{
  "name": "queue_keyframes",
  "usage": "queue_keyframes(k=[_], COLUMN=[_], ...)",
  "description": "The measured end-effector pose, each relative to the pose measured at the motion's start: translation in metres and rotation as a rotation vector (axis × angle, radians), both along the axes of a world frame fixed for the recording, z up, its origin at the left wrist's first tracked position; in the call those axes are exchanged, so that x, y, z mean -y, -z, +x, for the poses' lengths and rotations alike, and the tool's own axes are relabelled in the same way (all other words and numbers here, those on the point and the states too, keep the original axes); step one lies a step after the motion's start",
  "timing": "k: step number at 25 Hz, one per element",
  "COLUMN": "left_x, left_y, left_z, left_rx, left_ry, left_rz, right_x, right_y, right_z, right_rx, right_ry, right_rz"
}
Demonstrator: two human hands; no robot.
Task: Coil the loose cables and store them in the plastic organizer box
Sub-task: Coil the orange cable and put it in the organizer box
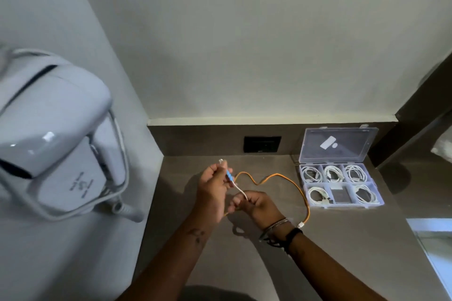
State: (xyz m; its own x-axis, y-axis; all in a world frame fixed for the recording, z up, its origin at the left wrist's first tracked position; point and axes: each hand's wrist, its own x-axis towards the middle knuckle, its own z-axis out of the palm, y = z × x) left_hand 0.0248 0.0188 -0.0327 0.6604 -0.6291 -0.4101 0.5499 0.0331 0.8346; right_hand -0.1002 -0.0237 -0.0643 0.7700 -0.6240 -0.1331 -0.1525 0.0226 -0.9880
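An orange cable (288, 179) lies in a wavy loop on the grey counter, ending in a white plug near my right wrist. My left hand (212, 186) is shut on its other end, holding a metal connector with a blue collar upright. A short white stretch of the cable runs down into my right hand (254, 205), which is closed around it. The clear plastic organizer box (341, 206) sits open to the right, lid propped against the back wall. Five of its compartments hold coiled white cables; the bottom middle one holds no cable.
A white wall-mounted hair dryer (56, 134) with a coiled cord juts out on the left. A black wall socket (262, 144) sits in the backsplash behind my hands. The counter (342, 252) runs right toward a pale edge at the far right.
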Motion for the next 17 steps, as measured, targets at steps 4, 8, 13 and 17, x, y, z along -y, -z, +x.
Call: queue_keyframes(k=[4, 8, 13, 17], left_x=[-0.022, -0.029, -0.002, 0.004], left_y=[-0.017, -0.021, -0.062, -0.064], left_z=[0.041, 0.013, -0.013, -0.011], left_rx=[-0.032, 0.53, 0.608, 0.126], left_ry=[-0.205, -0.081, 0.412, 0.427], left_rz=[0.224, 0.405, 0.127, -0.194], right_x=[0.041, 0.072, 0.097, 0.112], right_y=[-0.036, -0.07, -0.1, -0.103], right_z=[-0.003, 0.002, 0.012, -0.005], right_rx=[-0.055, -0.142, -0.12, -0.1], right_ry=[0.008, -0.159, -0.26, -0.025], right_rz=[-0.117, -0.478, -0.666, -0.521])
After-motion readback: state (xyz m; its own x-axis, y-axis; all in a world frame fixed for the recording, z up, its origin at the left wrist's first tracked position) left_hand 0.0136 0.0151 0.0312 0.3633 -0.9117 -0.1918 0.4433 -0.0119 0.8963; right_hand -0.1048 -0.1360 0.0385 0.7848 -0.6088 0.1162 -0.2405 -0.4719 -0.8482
